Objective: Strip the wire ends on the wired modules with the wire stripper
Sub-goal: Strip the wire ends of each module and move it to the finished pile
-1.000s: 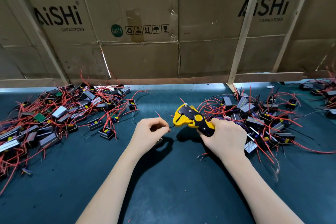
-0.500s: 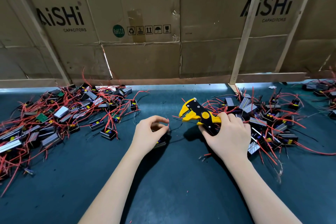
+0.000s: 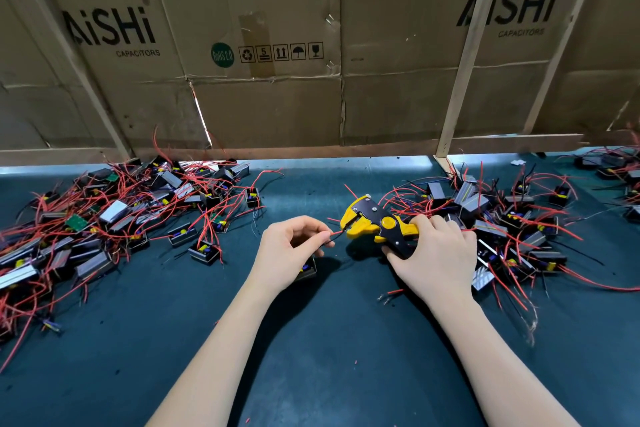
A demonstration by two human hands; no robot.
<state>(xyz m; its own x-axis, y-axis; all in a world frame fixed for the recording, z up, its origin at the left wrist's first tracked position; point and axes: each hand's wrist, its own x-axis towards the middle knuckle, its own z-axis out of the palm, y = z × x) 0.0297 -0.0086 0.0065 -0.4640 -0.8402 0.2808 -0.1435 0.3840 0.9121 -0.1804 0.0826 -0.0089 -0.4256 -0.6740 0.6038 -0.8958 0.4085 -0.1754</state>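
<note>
My right hand [image 3: 434,253] grips the handles of the yellow and black wire stripper [image 3: 372,222], its jaws pointing left. My left hand [image 3: 289,250] pinches a red wire [image 3: 335,235] whose end lies in the stripper's jaws. A small black module [image 3: 307,269] sits on the mat under my left hand, mostly hidden by it. A pile of wired modules [image 3: 114,215] with red leads lies to the left. Another pile of wired modules [image 3: 502,218] lies to the right, just behind my right hand.
The work surface is a dark green mat [image 3: 311,340]. A cardboard wall [image 3: 263,45] with wooden slats closes off the back. More modules [image 3: 613,166] lie at the far right edge. Small red wire scraps [image 3: 389,296] lie near my right wrist.
My left hand has brought a red wire up to the stripper's jaws. The stripper tilted down and left to meet the wire.
</note>
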